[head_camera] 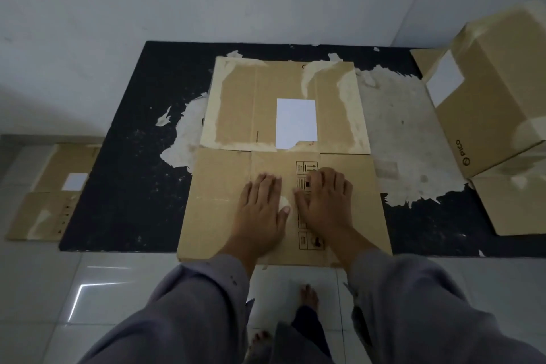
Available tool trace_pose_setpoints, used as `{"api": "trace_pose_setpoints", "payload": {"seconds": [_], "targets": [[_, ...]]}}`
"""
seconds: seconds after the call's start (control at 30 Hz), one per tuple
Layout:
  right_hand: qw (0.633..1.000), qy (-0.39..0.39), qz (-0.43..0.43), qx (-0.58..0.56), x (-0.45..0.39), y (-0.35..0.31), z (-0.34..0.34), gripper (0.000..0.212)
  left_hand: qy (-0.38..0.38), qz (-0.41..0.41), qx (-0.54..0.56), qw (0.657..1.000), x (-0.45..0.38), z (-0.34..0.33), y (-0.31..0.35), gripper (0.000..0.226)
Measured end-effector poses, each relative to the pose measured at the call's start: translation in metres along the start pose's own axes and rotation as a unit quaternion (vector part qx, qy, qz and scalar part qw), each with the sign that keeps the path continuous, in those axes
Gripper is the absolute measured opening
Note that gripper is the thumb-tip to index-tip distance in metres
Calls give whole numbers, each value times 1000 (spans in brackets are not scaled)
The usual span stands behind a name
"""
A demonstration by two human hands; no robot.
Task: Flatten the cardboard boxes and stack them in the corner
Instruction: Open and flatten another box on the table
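Observation:
A flattened brown cardboard box lies on a worn black mat, its flaps spread toward the wall and a white label on the far flap. My left hand and my right hand rest side by side, palms down and fingers spread, flat on the near panel over the printed handling symbols. Neither hand grips anything. Another flattened box lies on the floor at the left. A standing box marked PICO keeps its shape at the right, by the wall corner.
A grey-white wall runs behind the mat, with a corner at the upper right. Glossy white floor tiles lie in front. My bare feet stand on the tiles below the box's near edge.

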State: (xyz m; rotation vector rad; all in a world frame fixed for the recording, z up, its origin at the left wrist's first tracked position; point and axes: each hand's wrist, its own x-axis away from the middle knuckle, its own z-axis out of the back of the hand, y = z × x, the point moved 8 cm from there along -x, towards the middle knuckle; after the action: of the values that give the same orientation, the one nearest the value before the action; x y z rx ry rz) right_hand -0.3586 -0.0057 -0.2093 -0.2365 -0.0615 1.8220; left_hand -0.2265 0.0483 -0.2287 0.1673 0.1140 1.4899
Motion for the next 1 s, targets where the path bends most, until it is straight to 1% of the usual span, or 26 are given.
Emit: {"api": "trace_pose_setpoints", "payload": {"seconds": [0.07, 0.13, 0.23, 0.3, 0.4, 0.47, 0.53, 0.6, 0.67, 0.7, 0.8, 0.83, 0.93, 1.0], "targets": [[1000, 2, -18, -3, -29, 2, 0, 41, 3, -3, 6, 1000, -21, 5, 0, 64], [999, -11, -28, -33, -56, 5, -6, 49, 7, -4, 11, 1000, -52, 10, -6, 66], [997, -66, -10, -45, -92, 11, -23, 64, -2, 8, 8, 1000, -99, 12, -19, 70], [996, -80, 13, -35, -104, 16, -31, 68, 3, 22, 12, 1000, -122, 11, -26, 69], [997, -58, 33, -35, -104, 22, -32, 66, 36, 26, 13, 999, -132, 10, -25, 65], [997, -55, 38, -41, -105, 21, -31, 65, 32, 16, 17, 999, -134, 7, -26, 65], [998, -30, 35, -43, -112, 23, -24, 62, 24, 13, 19, 999, -141, 8, -29, 67], [998, 6, 41, -38, -131, 27, -15, 49, 18, 14, 24, 999, -156, 12, -31, 71], [998, 20, 48, -27, -158, 29, -10, 39, 3, 17, 30, 999, -177, 13, -31, 74], [999, 16, 46, -23, -172, 29, -12, 41, 3, 18, 28, 999, -188, 13, -31, 73], [998, -27, 36, -42, -207, 30, -29, 62, 26, 28, 29, 999, -218, 16, -31, 68], [997, -38, 40, -49, -211, 29, -36, 65, 32, 31, 28, 999, -225, 15, -32, 67], [997, -41, 47, -54, -217, 30, -41, 66, 36, 26, 17, 999, -239, 10, -31, 66], [996, -33, 53, -57, -224, 34, -38, 64, 26, 21, 16, 999, -248, 9, -32, 66]]}}
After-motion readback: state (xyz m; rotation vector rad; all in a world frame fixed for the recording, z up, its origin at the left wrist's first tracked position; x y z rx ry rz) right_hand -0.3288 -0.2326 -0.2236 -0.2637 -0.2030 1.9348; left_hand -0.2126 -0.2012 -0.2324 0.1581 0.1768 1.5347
